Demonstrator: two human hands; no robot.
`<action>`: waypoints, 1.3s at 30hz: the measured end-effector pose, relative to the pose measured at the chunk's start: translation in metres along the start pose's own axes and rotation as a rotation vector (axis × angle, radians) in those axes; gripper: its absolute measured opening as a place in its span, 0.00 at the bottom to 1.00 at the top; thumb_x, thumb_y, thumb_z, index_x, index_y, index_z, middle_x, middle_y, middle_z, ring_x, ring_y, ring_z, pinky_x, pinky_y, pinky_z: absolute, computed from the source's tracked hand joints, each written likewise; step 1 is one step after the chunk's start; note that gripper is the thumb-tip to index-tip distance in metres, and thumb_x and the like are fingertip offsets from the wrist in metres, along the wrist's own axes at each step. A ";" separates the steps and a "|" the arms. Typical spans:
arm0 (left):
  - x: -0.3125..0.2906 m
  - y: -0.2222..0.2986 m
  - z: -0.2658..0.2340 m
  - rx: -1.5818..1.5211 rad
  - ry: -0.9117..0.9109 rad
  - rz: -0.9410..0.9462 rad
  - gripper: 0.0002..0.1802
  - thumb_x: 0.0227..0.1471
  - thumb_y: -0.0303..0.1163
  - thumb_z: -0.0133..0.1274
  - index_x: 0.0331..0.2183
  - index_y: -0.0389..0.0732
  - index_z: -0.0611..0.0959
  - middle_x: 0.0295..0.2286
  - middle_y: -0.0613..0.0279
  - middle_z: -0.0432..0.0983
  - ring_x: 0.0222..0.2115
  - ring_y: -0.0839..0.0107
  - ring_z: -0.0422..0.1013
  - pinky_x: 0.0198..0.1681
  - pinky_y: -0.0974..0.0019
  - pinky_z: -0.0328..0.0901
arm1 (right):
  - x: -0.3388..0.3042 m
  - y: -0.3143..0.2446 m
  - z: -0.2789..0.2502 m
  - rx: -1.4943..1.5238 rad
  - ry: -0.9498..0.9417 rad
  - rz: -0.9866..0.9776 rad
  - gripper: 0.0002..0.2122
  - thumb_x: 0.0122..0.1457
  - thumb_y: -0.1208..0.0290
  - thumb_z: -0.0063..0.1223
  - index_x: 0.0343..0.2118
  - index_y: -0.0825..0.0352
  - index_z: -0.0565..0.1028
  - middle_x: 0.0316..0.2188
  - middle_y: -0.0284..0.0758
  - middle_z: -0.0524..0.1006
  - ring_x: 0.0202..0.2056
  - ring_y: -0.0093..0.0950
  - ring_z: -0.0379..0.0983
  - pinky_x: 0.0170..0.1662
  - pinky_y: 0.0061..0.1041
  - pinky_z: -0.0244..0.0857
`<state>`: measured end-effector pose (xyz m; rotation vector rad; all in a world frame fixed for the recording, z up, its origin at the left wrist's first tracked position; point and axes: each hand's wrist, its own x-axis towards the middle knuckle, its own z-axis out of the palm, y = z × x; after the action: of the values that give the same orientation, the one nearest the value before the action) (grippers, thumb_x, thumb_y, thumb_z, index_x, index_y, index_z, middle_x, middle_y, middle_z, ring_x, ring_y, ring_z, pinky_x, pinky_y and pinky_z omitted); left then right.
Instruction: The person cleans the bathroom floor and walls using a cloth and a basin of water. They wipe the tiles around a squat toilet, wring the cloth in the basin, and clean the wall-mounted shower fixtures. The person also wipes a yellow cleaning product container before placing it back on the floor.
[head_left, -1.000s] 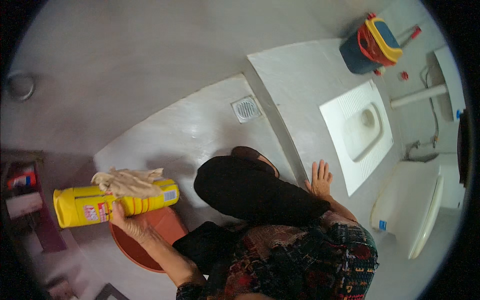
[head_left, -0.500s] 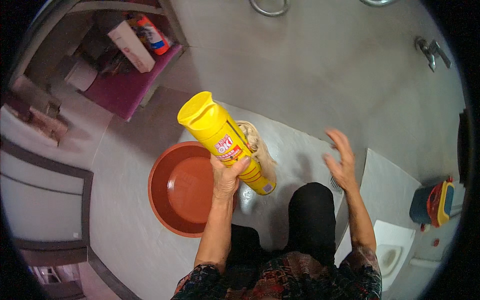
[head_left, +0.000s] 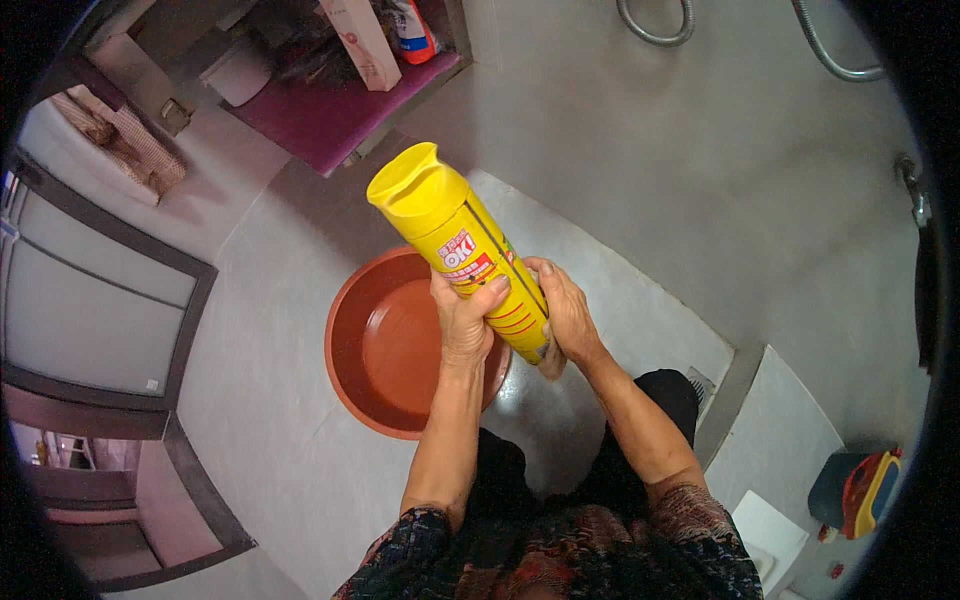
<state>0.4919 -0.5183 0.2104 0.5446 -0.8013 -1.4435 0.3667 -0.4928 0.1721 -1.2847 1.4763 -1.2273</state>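
My left hand (head_left: 465, 315) is closed round a yellow spray can (head_left: 485, 265), its thumb across the front. The can is tilted, its capped end pointing up and left. Along the can's lower right side, my right hand (head_left: 567, 310) is curled with fingertips against the can. A scrap of beige cloth (head_left: 551, 364) shows between its palm and the can's bottom end; most of that cloth is hidden. Below and left of the can, a round reddish-brown basin (head_left: 385, 345) sits on the floor, partly covered by my left forearm.
A purple shelf (head_left: 350, 130) with a box (head_left: 362, 45) and a red-topped bottle (head_left: 412, 35) is at the upper left. A grey-framed door (head_left: 95, 290) stands left. A raised step (head_left: 780, 400) and a dark blue container (head_left: 850, 490) are at the right.
My right hand has come in from the right onto the can's side and the cloth. The left hand keeps its grip on the can. The view has shifted.
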 end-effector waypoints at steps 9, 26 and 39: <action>0.006 0.009 -0.012 -0.032 0.073 0.126 0.27 0.40 0.29 0.54 0.45 0.34 0.67 0.35 0.57 0.72 0.34 0.66 0.71 0.40 0.64 0.68 | -0.007 0.016 0.004 0.613 -0.018 0.224 0.13 0.58 0.62 0.47 0.29 0.70 0.72 0.26 0.30 0.73 0.29 0.18 0.67 0.33 0.20 0.62; -0.007 -0.018 0.020 0.312 -0.038 0.072 0.32 0.38 0.20 0.59 0.46 0.38 0.63 0.37 0.62 0.72 0.38 0.73 0.70 0.43 0.68 0.66 | 0.023 -0.100 -0.012 0.467 0.241 -0.291 0.20 0.62 0.61 0.32 0.51 0.72 0.59 0.49 0.42 0.61 0.51 0.29 0.57 0.53 0.26 0.51; -0.007 -0.013 0.004 0.063 -0.138 -0.097 0.36 0.35 0.26 0.61 0.49 0.40 0.66 0.41 0.63 0.70 0.42 0.71 0.68 0.47 0.66 0.64 | 0.058 -0.101 -0.011 0.350 -0.180 -0.364 0.26 0.63 0.50 0.27 0.50 0.70 0.64 0.42 0.37 0.71 0.43 0.28 0.68 0.49 0.24 0.59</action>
<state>0.4807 -0.5116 0.2025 0.5420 -0.9431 -1.5624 0.3673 -0.5498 0.2744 -1.4122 0.8744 -1.4813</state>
